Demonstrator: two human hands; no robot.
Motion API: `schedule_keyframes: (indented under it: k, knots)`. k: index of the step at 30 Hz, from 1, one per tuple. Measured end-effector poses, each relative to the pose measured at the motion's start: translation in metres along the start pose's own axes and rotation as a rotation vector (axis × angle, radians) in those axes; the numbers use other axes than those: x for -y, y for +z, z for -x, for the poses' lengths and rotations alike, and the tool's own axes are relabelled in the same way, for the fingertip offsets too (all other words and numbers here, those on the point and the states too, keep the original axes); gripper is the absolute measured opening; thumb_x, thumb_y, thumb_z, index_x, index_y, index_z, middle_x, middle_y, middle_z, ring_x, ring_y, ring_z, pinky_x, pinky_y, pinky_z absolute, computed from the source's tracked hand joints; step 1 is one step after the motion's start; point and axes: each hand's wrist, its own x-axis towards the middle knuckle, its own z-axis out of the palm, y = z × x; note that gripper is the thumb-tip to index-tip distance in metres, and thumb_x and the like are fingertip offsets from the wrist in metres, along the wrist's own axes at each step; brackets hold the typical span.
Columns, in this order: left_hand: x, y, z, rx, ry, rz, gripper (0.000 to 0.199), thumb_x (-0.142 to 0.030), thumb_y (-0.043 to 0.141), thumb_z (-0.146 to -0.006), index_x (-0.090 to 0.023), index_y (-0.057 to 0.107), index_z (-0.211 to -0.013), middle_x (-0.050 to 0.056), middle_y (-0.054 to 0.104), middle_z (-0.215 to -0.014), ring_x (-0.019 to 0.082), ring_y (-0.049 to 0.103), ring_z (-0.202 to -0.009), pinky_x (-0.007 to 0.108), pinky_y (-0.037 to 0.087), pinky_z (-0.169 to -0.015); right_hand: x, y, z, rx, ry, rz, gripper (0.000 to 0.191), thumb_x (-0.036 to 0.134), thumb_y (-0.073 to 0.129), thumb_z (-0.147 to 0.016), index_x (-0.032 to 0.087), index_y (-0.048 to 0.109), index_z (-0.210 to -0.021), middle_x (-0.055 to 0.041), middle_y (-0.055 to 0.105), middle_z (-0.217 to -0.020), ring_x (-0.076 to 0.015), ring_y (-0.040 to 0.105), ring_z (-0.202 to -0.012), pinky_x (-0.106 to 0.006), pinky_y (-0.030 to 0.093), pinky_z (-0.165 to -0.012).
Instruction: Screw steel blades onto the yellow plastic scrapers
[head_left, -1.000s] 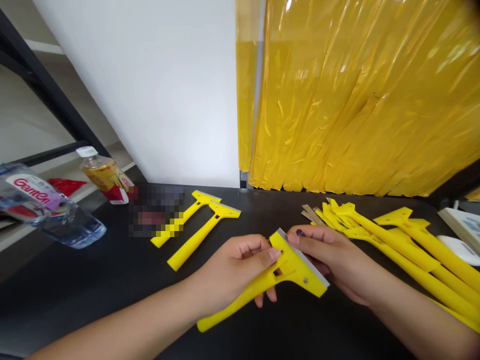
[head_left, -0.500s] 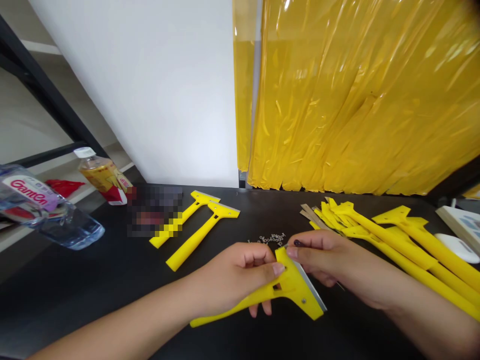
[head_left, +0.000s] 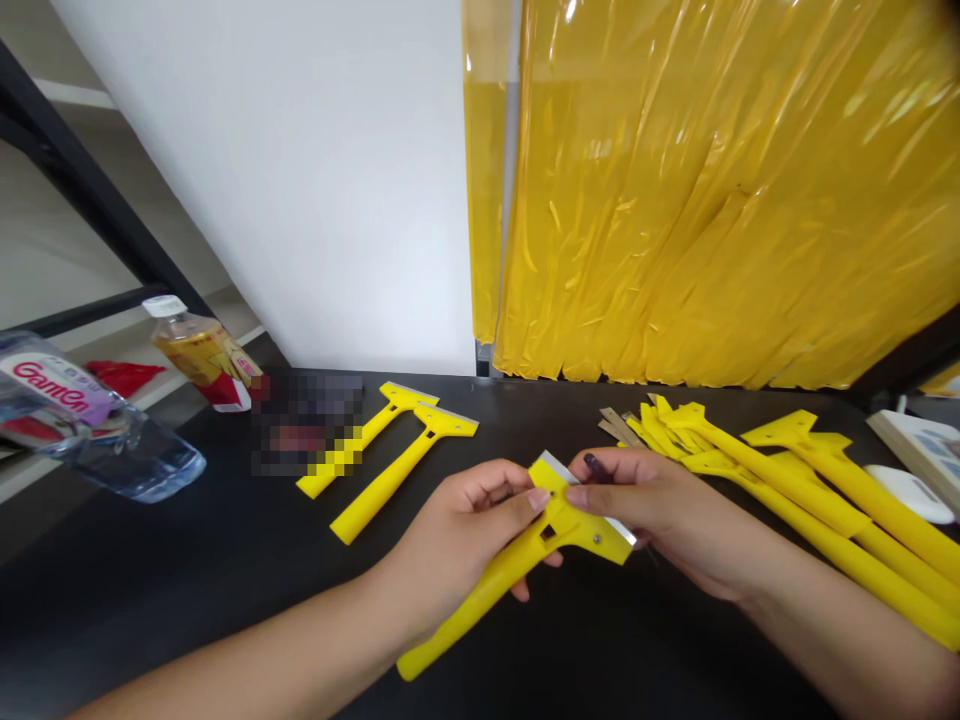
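Both hands are on a yellow scraper [head_left: 476,600] with a metal blade along its head, held tilted above the black table. My left hand [head_left: 476,540] is closed around the neck, its thumb on the head near a small hole; the handle points down toward me. My right hand [head_left: 637,500] pinches the blade edge between thumb and fingers. A slim dark tool [head_left: 596,467] is also tucked in that hand, most of it hidden. One screw [head_left: 597,539] shows in the lower side of the head.
Two bladed yellow scrapers [head_left: 405,455] lie to the left. At right is a pile of yellow scraper parts [head_left: 780,480] with brown strips [head_left: 619,427]. A water bottle [head_left: 97,420], a drink bottle [head_left: 202,350], a white object [head_left: 907,493] and yellow plastic sheeting [head_left: 675,200] surround the table [head_left: 247,560].
The scraper's head has risen and turned, its handle now steeper. My right thumb has shifted onto the face of the head. Small metal bits seen behind my hands are now hidden.
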Motion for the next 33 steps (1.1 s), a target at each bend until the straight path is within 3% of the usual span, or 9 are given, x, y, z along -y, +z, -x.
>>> schedule_keyframes:
  k: [4,7,10,13,18,20,22,25,33]
  knots:
    - [-0.002,-0.002,0.0,0.001,-0.068,0.05,0.024,-0.04,0.068,-0.098,-0.017,0.069,-0.1,0.008,0.075,-0.088,0.021,0.075,-0.083,0.023,0.057,-0.055,0.0,0.001,-0.004,-0.023,-0.019,0.025,0.036,0.05,0.083,-0.083,0.02,0.063,-0.083,0.0046,0.058,-0.071,-0.0093,0.041,-0.059,-0.024,0.025,-0.052]
    - [-0.002,-0.003,0.0,-0.002,-0.107,0.077,0.026,-0.041,0.068,-0.098,-0.016,0.071,-0.104,0.01,0.077,-0.093,0.02,0.075,-0.084,0.022,0.058,-0.057,0.0,0.002,-0.007,-0.026,-0.084,0.084,0.034,0.049,0.081,-0.085,0.019,0.065,-0.083,0.0027,0.064,-0.075,-0.0111,0.047,-0.065,-0.025,0.032,-0.059]
    - [-0.001,-0.004,-0.002,0.003,-0.118,0.067,0.027,-0.042,0.07,-0.097,-0.016,0.071,-0.103,0.01,0.077,-0.088,0.021,0.076,-0.084,0.021,0.057,-0.055,0.0,0.002,-0.007,-0.039,-0.137,0.162,0.03,0.048,0.077,-0.089,0.02,0.067,-0.084,0.0023,0.064,-0.078,-0.0138,0.052,-0.073,-0.027,0.038,-0.067]
    - [-0.001,-0.007,-0.003,-0.018,-0.092,0.053,0.028,-0.043,0.071,-0.097,-0.016,0.071,-0.101,0.008,0.076,-0.086,0.023,0.077,-0.085,0.021,0.056,-0.054,0.002,0.002,-0.004,-0.091,-0.166,0.299,0.03,0.05,0.068,-0.096,0.022,0.068,-0.086,0.0025,0.061,-0.078,-0.0153,0.052,-0.073,-0.029,0.039,-0.066]
    - [-0.008,-0.019,-0.009,-0.127,0.024,0.077,0.026,-0.043,0.075,-0.094,-0.018,0.071,-0.101,0.008,0.075,-0.093,0.025,0.077,-0.091,0.022,0.056,-0.054,0.005,-0.006,0.0,-0.397,-0.491,0.528,0.03,0.047,0.056,-0.104,0.026,0.074,-0.091,-0.0015,0.066,-0.091,-0.0207,0.061,-0.089,-0.033,0.046,-0.08]
    - [-0.012,-0.022,-0.011,-0.179,0.062,0.1,0.024,-0.041,0.076,-0.093,-0.019,0.071,-0.1,0.007,0.075,-0.096,0.026,0.077,-0.092,0.022,0.056,-0.053,0.004,-0.01,0.0,-0.53,-0.572,0.587,0.032,0.048,0.055,-0.105,0.026,0.075,-0.094,-0.0018,0.065,-0.089,-0.0212,0.062,-0.087,-0.033,0.047,-0.077]
    - [-0.015,-0.023,-0.013,-0.238,0.116,0.121,0.023,-0.039,0.077,-0.093,-0.019,0.07,-0.101,0.007,0.074,-0.099,0.026,0.077,-0.092,0.022,0.056,-0.053,0.003,-0.013,0.0,-0.595,-0.55,0.628,0.036,0.053,0.054,-0.104,0.026,0.074,-0.091,-0.0018,0.065,-0.082,-0.0215,0.061,-0.079,-0.033,0.045,-0.067]
    - [-0.017,-0.022,-0.015,-0.301,0.185,0.126,0.024,-0.039,0.076,-0.093,-0.018,0.069,-0.102,0.007,0.072,-0.101,0.025,0.076,-0.091,0.023,0.057,-0.055,-0.001,-0.013,-0.002,-0.593,-0.499,0.644,0.04,0.055,0.055,-0.103,0.024,0.066,-0.08,-0.0007,0.062,-0.075,-0.0204,0.058,-0.072,-0.032,0.04,-0.06]
    - [-0.014,-0.02,-0.013,-0.267,0.154,0.145,0.022,-0.038,0.075,-0.094,-0.018,0.067,-0.099,0.006,0.07,-0.096,0.025,0.075,-0.091,0.023,0.057,-0.054,-0.011,-0.016,-0.018,-0.554,-0.421,0.605,0.04,0.053,0.057,-0.102,0.023,0.062,-0.075,0.0024,0.056,-0.071,-0.0171,0.05,-0.066,-0.032,0.035,-0.06]
